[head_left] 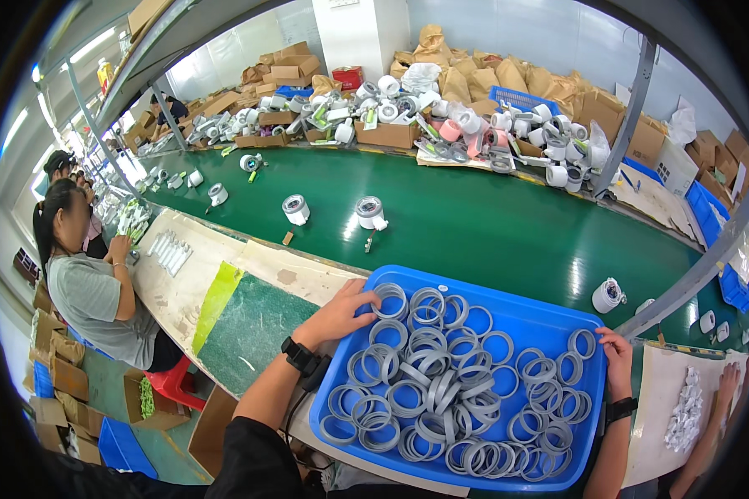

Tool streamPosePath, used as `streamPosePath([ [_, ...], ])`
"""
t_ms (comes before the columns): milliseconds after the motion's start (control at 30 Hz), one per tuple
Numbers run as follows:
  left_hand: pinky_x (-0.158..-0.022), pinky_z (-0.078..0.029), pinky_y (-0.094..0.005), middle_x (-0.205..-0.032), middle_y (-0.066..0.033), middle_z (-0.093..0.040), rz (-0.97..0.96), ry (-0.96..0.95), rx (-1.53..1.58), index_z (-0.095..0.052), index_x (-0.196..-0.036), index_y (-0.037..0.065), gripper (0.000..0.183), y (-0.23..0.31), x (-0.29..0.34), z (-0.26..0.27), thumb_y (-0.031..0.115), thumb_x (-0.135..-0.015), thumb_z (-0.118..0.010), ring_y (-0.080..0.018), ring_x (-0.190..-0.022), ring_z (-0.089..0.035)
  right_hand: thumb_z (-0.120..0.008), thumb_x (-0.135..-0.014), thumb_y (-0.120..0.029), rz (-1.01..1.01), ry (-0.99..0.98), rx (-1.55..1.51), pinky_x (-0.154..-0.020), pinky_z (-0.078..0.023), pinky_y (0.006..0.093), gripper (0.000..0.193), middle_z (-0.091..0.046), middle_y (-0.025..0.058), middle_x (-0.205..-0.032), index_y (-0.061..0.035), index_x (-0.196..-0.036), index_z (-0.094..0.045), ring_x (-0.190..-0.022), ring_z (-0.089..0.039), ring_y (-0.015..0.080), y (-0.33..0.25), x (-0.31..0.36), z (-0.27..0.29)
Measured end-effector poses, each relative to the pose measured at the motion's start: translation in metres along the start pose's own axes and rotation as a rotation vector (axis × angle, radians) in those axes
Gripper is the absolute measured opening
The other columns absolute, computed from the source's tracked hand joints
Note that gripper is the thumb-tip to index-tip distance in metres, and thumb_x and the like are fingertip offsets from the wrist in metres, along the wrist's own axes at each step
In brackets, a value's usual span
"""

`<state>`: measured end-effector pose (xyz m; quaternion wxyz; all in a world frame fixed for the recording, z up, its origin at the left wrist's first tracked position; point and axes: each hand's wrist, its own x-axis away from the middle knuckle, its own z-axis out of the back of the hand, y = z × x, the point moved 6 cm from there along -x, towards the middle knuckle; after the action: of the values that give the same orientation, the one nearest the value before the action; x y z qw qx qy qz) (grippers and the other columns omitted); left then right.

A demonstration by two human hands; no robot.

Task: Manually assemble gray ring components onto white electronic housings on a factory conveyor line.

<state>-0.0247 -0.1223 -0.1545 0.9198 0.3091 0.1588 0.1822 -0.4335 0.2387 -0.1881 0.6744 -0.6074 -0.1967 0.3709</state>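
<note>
In front of me sits a shallow blue plastic tray (549, 309), resting over the edge of the workbench beside the green belt. Many loose grey rings (441, 378) lie heaped inside it, some flat and some on edge. My left hand (347, 311) grips the tray's far left corner, its fingers curled over the rim near the closest rings. On the opposite side, my right hand (617, 356) holds the right rim, with the fingertips on top of the edge. Part of each palm is hidden. Both wrists carry black bands.
Beyond the tray runs a green conveyor belt (466, 212) carrying several white round housings (370, 214). A dark green mat (254, 328) lies left. Another person (100, 283) works at the left; someone's hand (728, 382) is near small white parts (684, 409). A metal post (699, 270) stands right.
</note>
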Motion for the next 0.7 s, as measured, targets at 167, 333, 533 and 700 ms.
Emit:
streamPosePath([
  [167, -0.098, -0.036, -0.0391, -0.107, -0.0123, -0.049, 0.028, 0.012, 0.024, -0.060, -0.101, 0.012, 0.023, 0.0007, -0.0005, 0.0009, 0.013, -0.078, -0.065, -0.0318, -0.110, -0.043, -0.049, -0.086, 0.002, 0.005, -0.005, 0.012, -0.096, -0.039, 0.0301, 0.013, -0.062, 0.0111, -0.115, -0.0015, -0.086, -0.062, -0.107, -0.055, 0.0188, 0.0000, 0.0000, 0.0002],
  [333, -0.100, -0.035, -0.0394, -0.112, -0.0128, -0.050, 0.001, 0.008, 0.008, -0.063, -0.103, 0.013, 0.025, 0.0029, -0.0013, 0.0010, 0.014, -0.078, -0.065, -0.0323, -0.113, -0.043, -0.049, -0.087, 0.002, 0.001, -0.005, 0.006, -0.095, -0.039, 0.0297, 0.013, -0.062, 0.0108, -0.114, -0.0018, -0.086, -0.062, -0.107, -0.055, 0.0183, -0.0009, 0.0008, -0.0002],
  [533, -0.101, -0.035, -0.0402, -0.115, -0.0138, -0.050, -0.057, 0.008, -0.025, -0.065, -0.104, 0.013, 0.024, 0.0047, -0.0014, 0.0004, 0.016, -0.080, -0.063, -0.0331, -0.115, -0.043, -0.048, -0.086, 0.003, 0.001, -0.005, 0.007, -0.094, -0.040, 0.0292, 0.014, -0.063, 0.0105, -0.114, -0.0016, -0.086, -0.061, -0.105, -0.056, 0.0180, 0.0017, 0.0004, 0.0012],
  [700, -0.099, -0.036, -0.0405, -0.112, -0.0140, -0.050, -0.041, -0.018, -0.047, -0.063, -0.100, 0.012, 0.020, 0.0005, -0.0009, 0.0005, 0.014, -0.080, -0.063, -0.0334, -0.111, -0.043, -0.048, -0.086, 0.003, 0.013, -0.012, 0.013, -0.094, -0.040, 0.0291, 0.014, -0.063, 0.0105, -0.114, -0.0015, -0.086, -0.061, -0.105, -0.056, 0.0179, 0.0005, -0.0015, 0.0000],
])
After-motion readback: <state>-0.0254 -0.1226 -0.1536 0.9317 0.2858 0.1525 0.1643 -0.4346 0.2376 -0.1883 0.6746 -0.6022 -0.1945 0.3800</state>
